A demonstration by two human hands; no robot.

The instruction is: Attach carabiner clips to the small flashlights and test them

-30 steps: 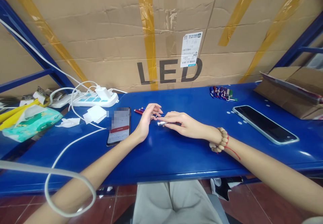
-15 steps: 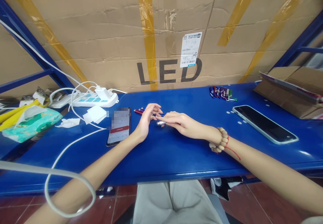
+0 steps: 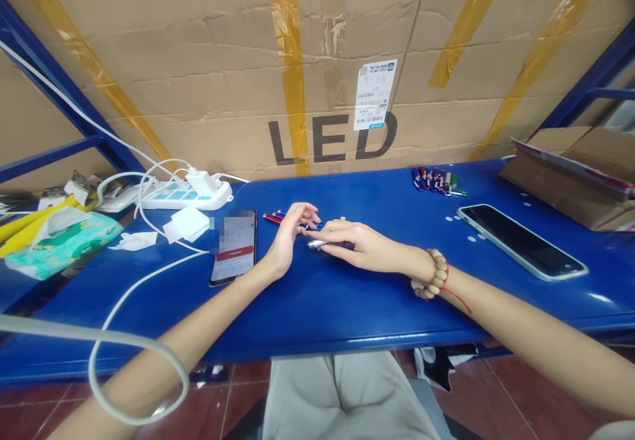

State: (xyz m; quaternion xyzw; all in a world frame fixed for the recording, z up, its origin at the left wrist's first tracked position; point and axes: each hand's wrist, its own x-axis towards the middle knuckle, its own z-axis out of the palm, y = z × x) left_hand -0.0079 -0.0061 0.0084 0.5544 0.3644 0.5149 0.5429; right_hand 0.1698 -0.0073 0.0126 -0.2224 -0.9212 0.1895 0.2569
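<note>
My right hand (image 3: 361, 244), wearing a bead bracelet (image 3: 437, 274), is closed over a slim pen-like tube (image 3: 317, 244) that lies at table level. The tube's silver end sticks out to the left of the fingers, and a dark stretch of it shows under the palm. Beside it my left hand (image 3: 292, 235) stands on its edge, fingers loosely curved and apart, their tips close to my right fingertips. Behind the left hand lie red and blue pen-like tubes (image 3: 272, 218), partly covered by it.
A lit phone (image 3: 233, 248) lies left of my hands, and a dark-screened phone (image 3: 520, 241) lies right. At the back sit small coloured tubes with carabiners (image 3: 436, 182). A power strip (image 3: 183, 195), white cable (image 3: 124, 291), tissue pack (image 3: 62, 241) and cardboard box (image 3: 570, 178) stand around.
My right fingers have shifted slightly, so more of the silver-ended tube shows, with its dark part now visible beneath the hand. My left hand has stayed nearly still.
</note>
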